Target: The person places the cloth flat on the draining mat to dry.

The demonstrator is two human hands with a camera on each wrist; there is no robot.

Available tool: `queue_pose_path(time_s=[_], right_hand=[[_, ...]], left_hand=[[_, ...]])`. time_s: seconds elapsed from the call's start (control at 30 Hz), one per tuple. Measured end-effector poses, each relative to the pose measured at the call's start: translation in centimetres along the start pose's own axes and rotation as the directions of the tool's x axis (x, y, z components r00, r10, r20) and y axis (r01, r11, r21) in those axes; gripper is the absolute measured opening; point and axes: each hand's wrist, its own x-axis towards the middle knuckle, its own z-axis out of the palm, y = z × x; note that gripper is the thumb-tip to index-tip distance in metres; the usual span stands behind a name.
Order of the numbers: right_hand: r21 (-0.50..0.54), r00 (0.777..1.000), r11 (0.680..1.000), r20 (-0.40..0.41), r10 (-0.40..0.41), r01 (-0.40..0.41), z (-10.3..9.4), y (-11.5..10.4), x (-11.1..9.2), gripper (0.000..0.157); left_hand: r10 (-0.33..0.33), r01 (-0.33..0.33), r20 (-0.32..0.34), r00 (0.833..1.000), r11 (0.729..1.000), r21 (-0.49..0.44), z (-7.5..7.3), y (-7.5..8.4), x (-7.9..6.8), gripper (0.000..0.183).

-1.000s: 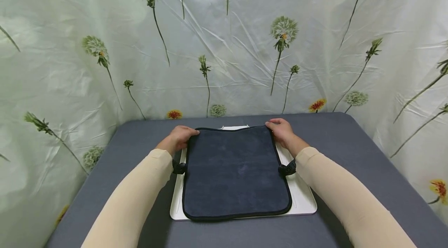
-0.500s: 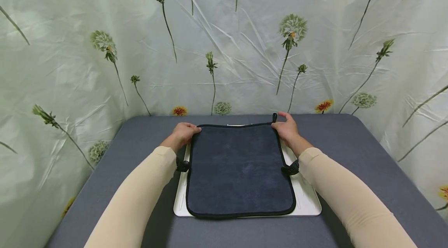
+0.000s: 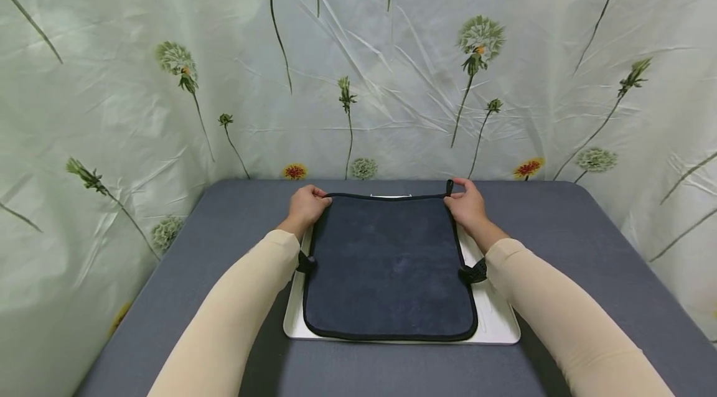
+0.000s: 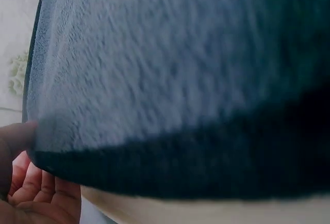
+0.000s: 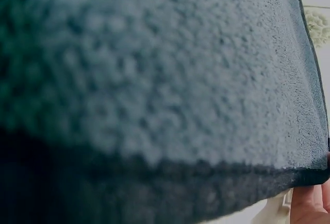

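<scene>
A dark navy towel (image 3: 392, 260) with black edging hangs spread out over a white tray (image 3: 495, 319), hiding most of it. At its far left corner my left hand (image 3: 305, 207) pinches the edge between thumb and fingers. My right hand (image 3: 467, 207) pinches the far right corner, where a small black loop (image 3: 450, 187) sticks up. In the left wrist view the fuzzy towel (image 4: 154, 69) fills most of the picture, with my thumb on its corner. The towel (image 5: 170, 79) also covers most of the right wrist view, and only a few right fingers show at the lower right.
The tray rests on a grey table (image 3: 358, 372). Behind and to the sides hangs a pale curtain (image 3: 414, 154) printed with dandelions and other flowers. Part of the tray's far edge (image 3: 391, 196) shows above the towel.
The black loop at the right corner, unseen a second ago, now stands up beside my right fingers. Both hands keep their hold on the corners. The head view has shifted slightly.
</scene>
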Motion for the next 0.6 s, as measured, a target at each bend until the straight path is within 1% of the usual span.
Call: queue_pose_path(time_s=[0.17, 0.27, 0.33, 0.4, 0.43, 0.47, 0.53, 0.6], right_hand=[[-0.035, 1.000, 0.999, -0.007, 0.007, -0.007, -0.4, 0.1, -0.1, 0.059], [-0.037, 1.000, 0.999, -0.006, -0.003, 0.003, -0.5, 0.1, -0.3, 0.058], [-0.072, 1.000, 0.997, 0.000, -0.021, 0.021, -0.7, 0.0, -0.6, 0.058], [-0.146, 0.998, 0.987, 0.028, -0.062, 0.065, -0.7, 0.1, -0.9, 0.058], [-0.197, 0.994, 0.975, 0.052, -0.095, 0.103, -0.7, 0.1, -1.1, 0.058], [-0.256, 0.988, 0.956, 0.077, -0.131, 0.146, -0.5, 0.1, -1.4, 0.058], [-0.374, 0.970, 0.896, 0.125, -0.209, 0.241, -0.1, 0.0, -2.1, 0.059], [-0.475, 0.954, 0.827, 0.165, -0.252, 0.301, 0.6, -0.2, -3.0, 0.060]], left_hand=[[-0.002, 0.002, -0.003, 1.000, 0.999, 0.046, 0.3, 0.8, -0.3, 0.025], [0.020, -0.020, 0.003, 1.000, 0.997, 0.078, 0.3, 1.1, -0.7, 0.028], [0.054, -0.056, 0.021, 0.998, 0.993, 0.104, 0.2, 1.1, -1.0, 0.030], [0.104, -0.110, 0.041, 0.994, 0.980, 0.169, 0.3, 1.0, -1.3, 0.034], [0.125, -0.134, 0.057, 0.991, 0.970, 0.203, 0.3, 1.0, -1.5, 0.037], [0.146, -0.159, 0.071, 0.987, 0.955, 0.250, 0.5, 0.9, -1.8, 0.041], [0.181, -0.206, 0.104, 0.978, 0.914, 0.351, 1.0, 1.0, -2.6, 0.051], [0.200, -0.245, 0.147, 0.969, 0.866, 0.437, 1.7, 1.1, -3.6, 0.060]])
